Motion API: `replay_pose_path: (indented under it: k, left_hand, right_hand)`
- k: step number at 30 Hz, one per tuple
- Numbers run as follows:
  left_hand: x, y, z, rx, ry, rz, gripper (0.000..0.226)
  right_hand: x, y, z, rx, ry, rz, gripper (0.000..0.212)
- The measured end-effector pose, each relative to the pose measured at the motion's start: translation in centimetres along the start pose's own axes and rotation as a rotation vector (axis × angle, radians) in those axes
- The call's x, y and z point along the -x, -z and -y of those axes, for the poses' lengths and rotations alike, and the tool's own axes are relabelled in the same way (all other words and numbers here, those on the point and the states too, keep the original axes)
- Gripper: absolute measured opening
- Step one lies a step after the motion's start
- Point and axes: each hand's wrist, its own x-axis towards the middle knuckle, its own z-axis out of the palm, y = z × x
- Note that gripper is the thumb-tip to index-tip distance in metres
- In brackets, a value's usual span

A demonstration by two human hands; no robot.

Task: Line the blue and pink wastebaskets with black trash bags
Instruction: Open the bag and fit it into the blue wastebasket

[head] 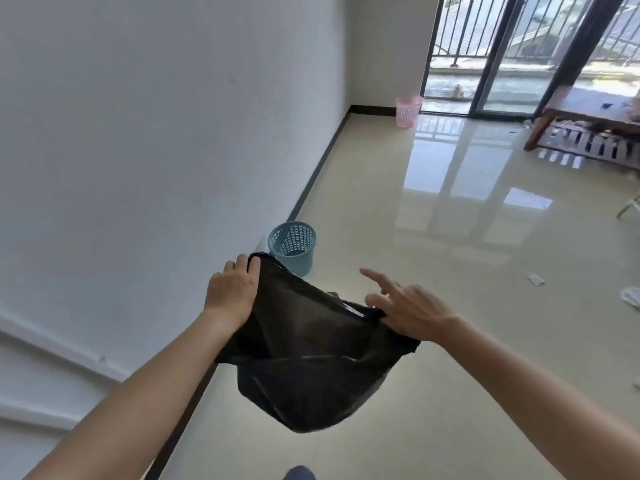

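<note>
So, black trash bag (pixel 311 344) is thin film: near weightless, limp, slick, billows with any air and tears if snagged on basket mesh, judging by the sheen and how it sags. It hangs in mid-air between both hands, well above the floor (pixel 450 271), mouth stretched roughly level, body drooping below and toward the camera. Best hold is the mouth hem, pinched at two opposite points so the opening stays spread; grabbing the body would just bunch it. Left hand (pixel 232 289) is clenched on the far-left edge of the hem, fingers curled over it, wrist straight, forearm reaching forward. Right hand (pixel 405 306) sits on the opposite edge of the mouth, thumb side and lower fingers seemingly pinning the film while the index finger points out straight and free; whether it has a firm pinch or is only resting on the plastic, I can't tell. Blue wastebasket (pixel 293 247) stands on the floor against the wall's baseboard, just beyond the left hand, upright and unlined, mesh sides visible. Pink wastebasket (pixel 408 110) is at the far corner of the floor by the glass door (pixel 502 64), well apart, also unlined as far as I can see. Likely next need: secure the right-side grip, then lower the bag body into the blue one and fold the hem over the rim.
</note>
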Motion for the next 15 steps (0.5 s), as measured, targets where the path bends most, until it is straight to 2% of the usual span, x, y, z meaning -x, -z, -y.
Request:
replay_pose_path:
  k: [4,7,10,13,15]
  left_hand:
    - [-9.8,-2.7,2.7,-0.016,0.086,0.051,0.07]
    - [-18.5,-5.1,4.6,-0.008,0.124,0.089,0.073]
    - [-27.9,-6.9,6.4,0.056,0.162,0.123,0.075]
    - [-35.6,-7.1,7.8,0.123,0.142,0.155,0.078]
    - [-40.5,-6.6,8.4,0.139,0.139,0.14,0.076]
  right_hand:
    - [-9.9,-3.4,-5.8,0.075,0.22,0.05,0.022]
    - [-17.6,-6.3,-10.5,0.079,0.256,0.118,0.021]
    - [-26.1,-9.3,-15.3,0.023,0.093,0.227,0.025]
    - [-33.8,-10.5,-20.1,-0.02,-0.13,0.392,0.048]
    - [-38.5,-10.8,-23.7,-0.032,-0.215,0.441,0.067]
